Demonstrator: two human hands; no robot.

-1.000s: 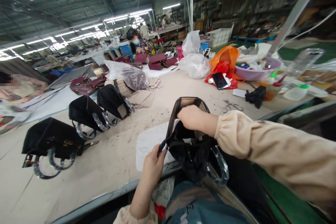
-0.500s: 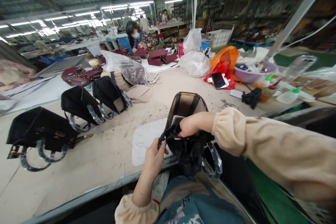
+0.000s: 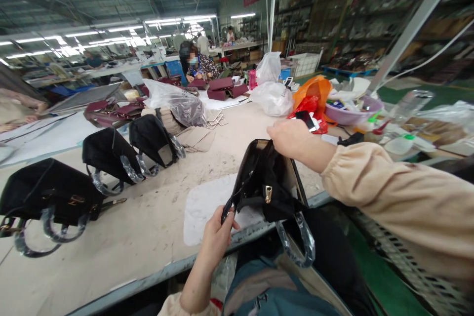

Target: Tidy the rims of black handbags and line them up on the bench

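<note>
A black handbag (image 3: 255, 182) sits at the table's front edge, its plastic-wrapped handle (image 3: 305, 242) hanging over the edge toward my lap. My left hand (image 3: 218, 229) pinches the near left edge of the bag. Fingers curled, my right hand (image 3: 291, 138) grips the bag's far upper rim, where dark lining is gathered up. A gold-coloured metal clasp (image 3: 268, 194) shows on the dark material between my hands. Beneath the bag lies a white sheet (image 3: 203, 207). The inside of the bag is mostly hidden by the cloth.
Several black handbags (image 3: 52, 187) with wrapped handles lie to the left. Farther back are plastic bags (image 3: 272, 98), maroon bag pieces (image 3: 222, 89) and beige panels (image 3: 196, 137). A purple basin (image 3: 351, 113) and orange bag (image 3: 314, 90) stand right. A co-worker (image 3: 200, 64) sits across.
My right hand has come up out of the bag to its far rim, drawing the dark lining up. The clasp now shows. My left hand keeps its hold.
</note>
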